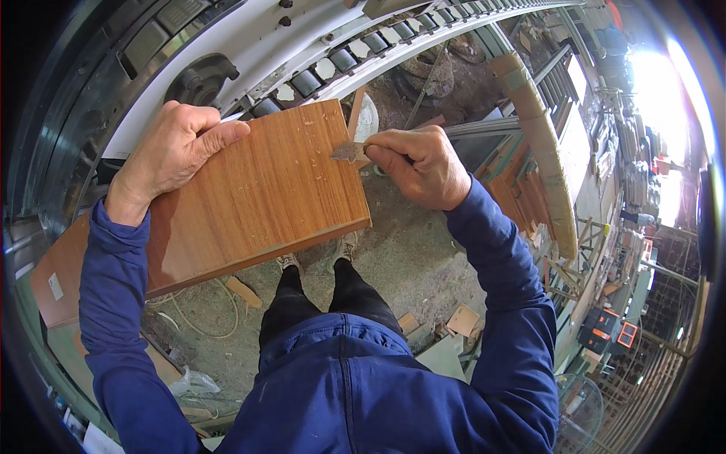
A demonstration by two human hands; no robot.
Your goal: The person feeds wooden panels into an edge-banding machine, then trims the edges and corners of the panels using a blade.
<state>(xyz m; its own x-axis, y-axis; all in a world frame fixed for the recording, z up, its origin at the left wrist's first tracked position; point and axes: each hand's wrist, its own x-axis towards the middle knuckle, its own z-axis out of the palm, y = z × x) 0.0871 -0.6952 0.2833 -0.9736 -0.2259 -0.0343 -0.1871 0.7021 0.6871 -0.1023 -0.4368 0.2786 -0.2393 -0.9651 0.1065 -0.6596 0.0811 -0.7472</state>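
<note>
A long wood-grain board (265, 189) lies slantwise in front of me, its squared end toward the right. Over its far edge my left hand (168, 151) is closed, the thumb lying along the top face and the other fingertips hidden. My right hand (423, 168), just past the board's right end, pinches a small flat metal scraper (349, 151). The scraper's blade reaches over that end edge onto the top face; its handle is hidden in my fist. Pale shavings or flakes (316, 160) are scattered on the board near the blade.
Behind the board runs a white machine with a row of dark rollers (344, 59). A padded beam (541, 151) and stacked boards (522, 193) stand to the right. Wood offcuts (463, 319) and a pale hose (200, 329) lie on the floor around my feet.
</note>
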